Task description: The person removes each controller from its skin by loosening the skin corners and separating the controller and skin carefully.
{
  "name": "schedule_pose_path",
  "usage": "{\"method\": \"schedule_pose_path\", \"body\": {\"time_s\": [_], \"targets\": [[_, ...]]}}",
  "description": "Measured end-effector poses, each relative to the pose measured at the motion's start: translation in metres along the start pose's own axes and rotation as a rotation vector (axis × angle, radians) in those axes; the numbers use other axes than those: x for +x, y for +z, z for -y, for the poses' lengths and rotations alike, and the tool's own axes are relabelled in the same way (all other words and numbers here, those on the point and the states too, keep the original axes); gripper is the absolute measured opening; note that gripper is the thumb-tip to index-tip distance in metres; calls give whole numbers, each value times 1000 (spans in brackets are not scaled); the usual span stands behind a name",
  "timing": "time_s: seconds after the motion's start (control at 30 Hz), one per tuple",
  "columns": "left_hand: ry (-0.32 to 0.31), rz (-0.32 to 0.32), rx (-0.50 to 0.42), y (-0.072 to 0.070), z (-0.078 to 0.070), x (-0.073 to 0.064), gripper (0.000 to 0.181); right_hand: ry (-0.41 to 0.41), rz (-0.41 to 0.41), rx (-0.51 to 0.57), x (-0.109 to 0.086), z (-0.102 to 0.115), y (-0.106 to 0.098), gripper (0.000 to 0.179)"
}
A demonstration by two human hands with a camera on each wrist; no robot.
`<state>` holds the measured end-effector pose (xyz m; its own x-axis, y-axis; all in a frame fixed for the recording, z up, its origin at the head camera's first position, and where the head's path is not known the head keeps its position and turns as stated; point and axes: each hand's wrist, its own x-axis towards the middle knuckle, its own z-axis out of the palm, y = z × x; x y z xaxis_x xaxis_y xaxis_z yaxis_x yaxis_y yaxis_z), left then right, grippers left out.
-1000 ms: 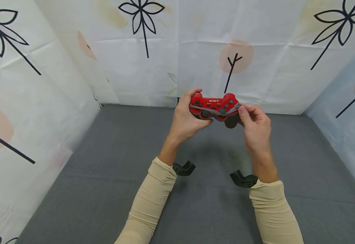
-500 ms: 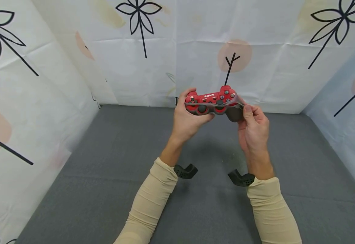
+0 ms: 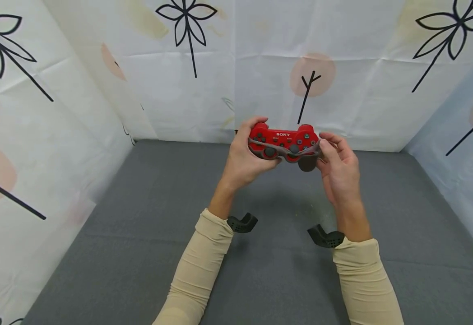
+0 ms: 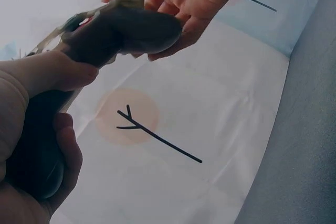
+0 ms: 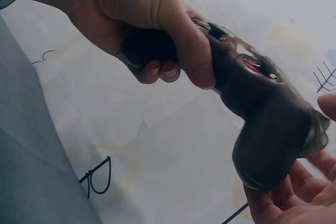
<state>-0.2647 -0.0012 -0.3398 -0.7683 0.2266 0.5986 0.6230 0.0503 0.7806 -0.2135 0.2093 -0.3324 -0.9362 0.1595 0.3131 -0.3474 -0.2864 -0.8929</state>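
A red Sony game controller (image 3: 283, 136) is held up above the table, its buttons facing the head camera. A dark grey, soft-looking silicone cover (image 3: 307, 163) wraps its underside and handles; the cover's loose edge crosses the front below the buttons. My left hand (image 3: 242, 155) grips the left handle, thumb pressed along the underside and fingers curled round it in the left wrist view. At the right handle, my right hand (image 3: 342, 174) has its thumb at the cover's edge. Its fingers touch the covered handle from behind, and the right wrist view shows them under the cover (image 5: 268, 145).
A grey cloth-covered table (image 3: 159, 253) spreads beneath both arms. White printed fabric walls (image 3: 261, 85) stand behind and at both sides, close behind the controller. A black wrist mount (image 3: 242, 223) sits on the left wrist, another mount (image 3: 326, 237) on the right.
The controller tilted with its right side up half a second ago, then came back level and lower. The right hand's fingers have loosened and spread at the cover's edge.
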Motion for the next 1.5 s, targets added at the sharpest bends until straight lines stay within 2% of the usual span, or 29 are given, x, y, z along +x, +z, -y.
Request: {"method": "schedule_pose_path", "body": {"time_s": [0.1, 0.2, 0.33, 0.5, 0.6, 0.7, 0.83, 1.03, 1.27, 1.37, 1.5], "targets": [[29, 9, 21, 3, -1, 0, 82, -35, 30, -48, 0, -1, -1, 40], [45, -14, 55, 7, -3, 1, 81, -110, -4, -55, 1, -3, -2, 35], [43, -27, 54, 10, -5, 1, 81, -185, -36, 27, 2, -5, -2, 21], [8, -19, 12, 10, -5, -1, 82, -209, 20, 135, 3, -7, -1, 16], [-4, -12, 0, 9, -5, -1, 82, -196, 38, 160, 4, -8, -2, 18], [-17, -4, -6, 10, -4, -1, 81, -176, 41, 137, 4, -9, -4, 19], [-50, 3, -2, 11, -3, -1, 82, -126, 25, 65, 6, -9, -6, 16], [-84, 43, 42, 10, -4, -1, 86, -1, 1, -62, 4, -6, -9, 10], [-67, 134, 69, 17, -7, -1, 89, 61, 114, -107, 3, -2, -13, 32], [-86, 196, 64, 20, -8, -2, 92, 64, 86, -149, 3, -1, -15, 42], [-135, 288, 54, 20, -7, -4, 98, 61, -17, -166, 3, 0, -17, 46]]}}
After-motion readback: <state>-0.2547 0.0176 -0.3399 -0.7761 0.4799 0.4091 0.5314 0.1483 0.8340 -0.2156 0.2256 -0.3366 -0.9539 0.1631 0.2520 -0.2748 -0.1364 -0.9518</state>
